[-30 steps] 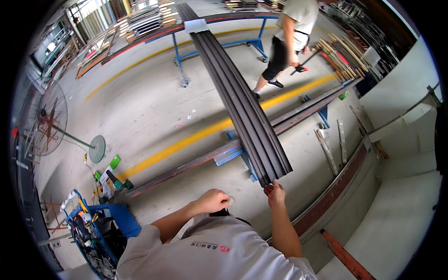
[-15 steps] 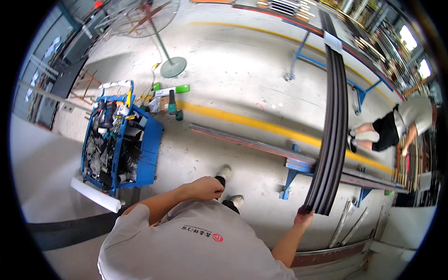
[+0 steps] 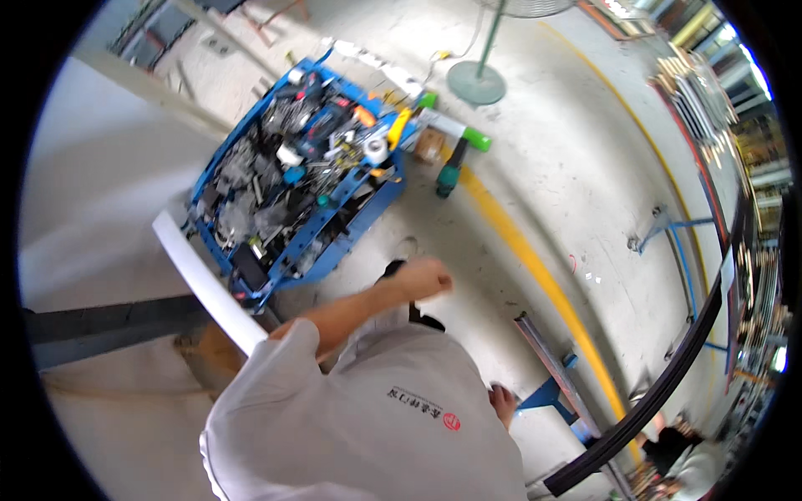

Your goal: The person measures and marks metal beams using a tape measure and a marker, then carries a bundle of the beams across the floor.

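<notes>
- Spanning the lower right of the frame, the long dark profiles (image 3: 660,384) lie side by side across the near rail (image 3: 549,359), and their far part runs up toward the right edge
- Judging by how they lie, you have them set on their supports; neither of your hands is on them, and what remains to be done cannot be told from this view
- Your left hand (image 3: 424,280), at the centre of the frame, is folded into a loose fist with nothing seen in it; blur hides the finer detail
- Your right hand (image 3: 503,405), right of your shirt (image 3: 359,417), is partly hidden, so you cannot tell whether its grip is spread or pressed together; it shows apart from the profiles, near the blue support (image 3: 543,395)
- A white sheet (image 3: 728,269) sits across the profiles near the right edge
- Under you is a pale, scuffed floor (image 3: 555,184), with a yellow line (image 3: 522,250) slanting from the centre to the lower right
- At upper left stands your blue cart (image 3: 380,200), heaped with tools and scraps, with a green power tool (image 3: 449,177) on the floor beside it
- Another person (image 3: 697,469) is at lower right, beyond the profiles
</notes>
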Motion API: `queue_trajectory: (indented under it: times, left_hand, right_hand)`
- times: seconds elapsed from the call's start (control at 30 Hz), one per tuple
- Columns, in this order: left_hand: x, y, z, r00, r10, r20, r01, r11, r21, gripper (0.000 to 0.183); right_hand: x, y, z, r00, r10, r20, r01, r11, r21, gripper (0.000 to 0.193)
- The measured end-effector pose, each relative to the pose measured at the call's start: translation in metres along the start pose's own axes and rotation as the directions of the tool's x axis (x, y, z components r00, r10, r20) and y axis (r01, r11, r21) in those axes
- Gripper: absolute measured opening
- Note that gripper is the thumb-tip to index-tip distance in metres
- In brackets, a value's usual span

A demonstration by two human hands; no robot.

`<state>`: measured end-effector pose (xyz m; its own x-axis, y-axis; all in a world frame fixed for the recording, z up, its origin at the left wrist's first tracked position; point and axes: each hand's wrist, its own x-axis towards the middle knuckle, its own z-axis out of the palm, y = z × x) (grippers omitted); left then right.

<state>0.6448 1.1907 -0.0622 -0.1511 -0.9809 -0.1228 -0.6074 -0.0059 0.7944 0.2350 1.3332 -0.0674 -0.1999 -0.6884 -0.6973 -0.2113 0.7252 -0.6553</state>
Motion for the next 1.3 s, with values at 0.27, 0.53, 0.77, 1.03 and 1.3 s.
queue_trajectory:
  times: [0.27,0.53,0.77,1.03,1.3]
  left_hand:
    - [-0.028,-0.157,-0.178,0.635,-0.499,-0.589,0.437,0.861,-0.259,0.017]
    - [-0.095,-0.203,-0.205,0.218,-0.697,-0.683,0.464,0.690,-0.556,0.020]
    - [-0.044,-0.252,-0.277,0.315,-0.568,-0.760,0.690,0.687,-0.228,0.024]
    - [0.135,-0.311,-0.247,0.637,-0.631,-0.443,0.738,0.664,0.116,0.025]
    - [0.166,-0.319,-0.248,0.644,-0.639,-0.420,0.752,0.630,0.194,0.019]
  right_hand:
    - [0.070,-0.240,0.173,0.855,-0.288,0.431,0.452,0.821,-0.348,0.033]
    - [0.112,-0.338,0.250,0.786,-0.161,0.597,0.573,0.551,-0.606,0.034]
    - [0.098,-0.386,0.313,0.644,-0.052,0.763,0.752,0.222,-0.620,0.042]
    - [0.085,-0.397,0.338,0.608,-0.056,0.792,0.785,0.187,-0.590,0.038]
    - [0.104,-0.376,0.291,0.776,0.008,0.631,0.586,0.364,-0.724,0.037]
